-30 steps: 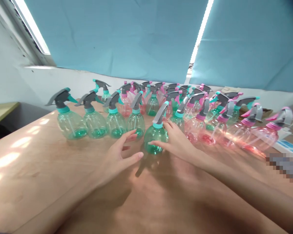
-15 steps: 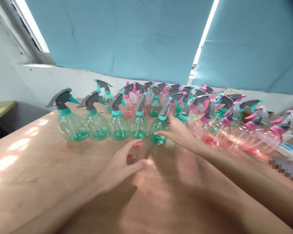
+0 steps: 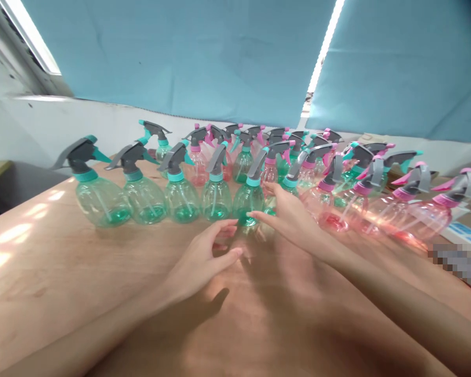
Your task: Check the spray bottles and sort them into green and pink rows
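A front row of spray bottles stands upright on the table, clear green ones at left and middle, pink ones at right, with coloured liquid low inside. My right hand is open beside the middle green spray bottle. Its thumb overlaps that bottle's lower right edge, and I cannot tell whether it touches. Behind the same hand, another green spray bottle is partly hidden. My left hand is open and holds nothing, its fingers apart over the table in front of the row. Nearest to its fingertips are the middle bottle and its left neighbour.
More green and pink spray bottles crowd behind the row. Pink spray bottles stand close together at right, near a blue and white item and a pixelated patch. The wooden table meets a wall with blue covering.
My right hand has drawn slightly right, away from the middle green bottle. My left hand has shifted a little right. The view has turned slightly, and the bottles stay standing.
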Demonstrator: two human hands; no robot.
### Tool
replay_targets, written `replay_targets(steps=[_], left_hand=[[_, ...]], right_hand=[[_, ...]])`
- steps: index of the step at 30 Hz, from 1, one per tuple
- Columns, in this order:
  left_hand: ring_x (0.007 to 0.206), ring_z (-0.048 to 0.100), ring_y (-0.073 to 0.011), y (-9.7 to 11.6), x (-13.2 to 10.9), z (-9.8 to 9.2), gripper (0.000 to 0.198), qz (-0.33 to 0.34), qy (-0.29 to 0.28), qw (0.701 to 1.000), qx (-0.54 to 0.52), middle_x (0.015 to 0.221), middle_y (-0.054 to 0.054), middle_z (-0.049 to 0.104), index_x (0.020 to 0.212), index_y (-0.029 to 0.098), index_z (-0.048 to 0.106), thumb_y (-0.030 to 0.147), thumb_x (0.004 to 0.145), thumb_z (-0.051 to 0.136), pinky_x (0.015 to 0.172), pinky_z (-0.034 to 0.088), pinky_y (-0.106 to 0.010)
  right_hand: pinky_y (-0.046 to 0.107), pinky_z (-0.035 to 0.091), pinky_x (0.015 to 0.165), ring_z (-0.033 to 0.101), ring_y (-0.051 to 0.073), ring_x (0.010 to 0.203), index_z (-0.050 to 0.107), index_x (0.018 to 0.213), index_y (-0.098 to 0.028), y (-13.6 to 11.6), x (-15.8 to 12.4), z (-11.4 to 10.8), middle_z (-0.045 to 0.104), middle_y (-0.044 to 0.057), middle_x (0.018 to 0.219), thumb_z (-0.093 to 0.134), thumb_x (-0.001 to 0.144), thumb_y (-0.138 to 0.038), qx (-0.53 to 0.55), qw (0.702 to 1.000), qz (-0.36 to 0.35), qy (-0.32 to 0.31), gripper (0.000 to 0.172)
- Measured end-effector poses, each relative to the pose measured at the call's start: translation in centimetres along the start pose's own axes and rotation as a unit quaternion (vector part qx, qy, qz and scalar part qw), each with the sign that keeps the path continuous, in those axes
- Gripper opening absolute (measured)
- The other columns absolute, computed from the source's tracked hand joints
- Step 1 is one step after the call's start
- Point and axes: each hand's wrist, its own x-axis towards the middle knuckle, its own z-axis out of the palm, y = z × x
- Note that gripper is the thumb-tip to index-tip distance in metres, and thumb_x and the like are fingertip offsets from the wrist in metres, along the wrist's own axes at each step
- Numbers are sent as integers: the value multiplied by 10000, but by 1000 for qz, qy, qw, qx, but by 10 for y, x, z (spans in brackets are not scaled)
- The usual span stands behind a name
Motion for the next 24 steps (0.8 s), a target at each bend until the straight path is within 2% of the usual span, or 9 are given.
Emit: replay_targets(steps=[2, 5, 7, 9, 12, 14, 16, 19, 24], left_hand=[[1285, 538, -280, 3, 2, 6, 440, 0, -7, 1000, -8, 1327, -100, 611, 1299, 241, 533, 352, 884, 627, 1032, 480, -454], [1191, 591, -267, 7, 9, 15, 336, 4, 3, 1000, -22, 1220, -81, 655, 1208, 236, 587, 326, 887, 634, 1000, 484, -444], [1063, 638, -255, 10, 15, 23, 248, 9, 22, 999, -40, 1104, -59, 677, 1119, 232, 620, 312, 886, 635, 926, 507, -426], [963, 651, -232, 14, 24, 31, 195, 14, 34, 998, -57, 1014, -32, 677, 1072, 238, 625, 300, 887, 631, 855, 510, -392], [909, 645, -202, 21, 35, 42, 166, 34, 36, 996, -73, 945, -3, 673, 1048, 252, 617, 286, 886, 628, 802, 483, -342], [886, 642, -190, 26, 39, 48, 147, 48, 33, 995, -84, 904, 7, 668, 1029, 252, 615, 290, 887, 625, 783, 470, -326], [850, 641, -180, 30, 41, 52, 123, 59, 31, 994, -91, 861, 14, 659, 1008, 246, 613, 291, 893, 614, 761, 463, -315], [800, 638, -159, 33, 41, 56, 90, 69, 34, 992, -96, 838, 23, 645, 981, 239, 614, 277, 900, 608, 718, 450, -293], [760, 623, -138, 34, 45, 61, 68, 66, 34, 992, -101, 807, 38, 632, 966, 234, 609, 264, 905, 608, 679, 431, -269]], right_hand=[[480, 533, 895, 614, 330, 1166, 514, 1308, -199, 8, -16, -11, 612, 139, 1329, 654, 861, -402, 35, 999, -12, 10, 511], [437, 562, 764, 700, 286, 925, 613, 1158, -215, 24, -31, -28, 703, 104, 1134, 622, 872, -399, 33, 998, -2, 50, 340], [419, 559, 705, 705, 254, 781, 637, 1086, -206, 34, -33, -36, 723, 99, 1058, 616, 866, -421, 24, 997, 17, 78, 308], [424, 555, 696, 696, 236, 708, 630, 1106, -194, 42, -29, -39, 722, 109, 1090, 613, 862, -438, 18, 995, 36, 96, 346], [482, 535, 828, 711, 292, 875, 570, 1242, -165, 47, -18, -33, 672, 157, 1240, 638, 846, -444, 13, 993, 44, 106, 490], [519, 483, 946, 623, 361, 1156, 497, 1338, -131, 49, -10, -25, 602, 208, 1342, 658, 831, -451, 13, 993, 46, 108, 621], [530, 460, 983, 535, 383, 1275, 432, 1392, -95, 50, -2, -17, 555, 248, 1385, 661, 828, -462, 16, 993, 56, 104, 710], [528, 465, 976, 539, 390, 1271, 420, 1391, -64, 51, 5, -11, 556, 275, 1369, 650, 836, -458, 17, 992, 67, 101, 719], [530, 470, 946, 575, 395, 1213, 467, 1350, -87, 49, 1, -12, 587, 248, 1329, 623, 849, -419, 2, 993, 78, 92, 621]])
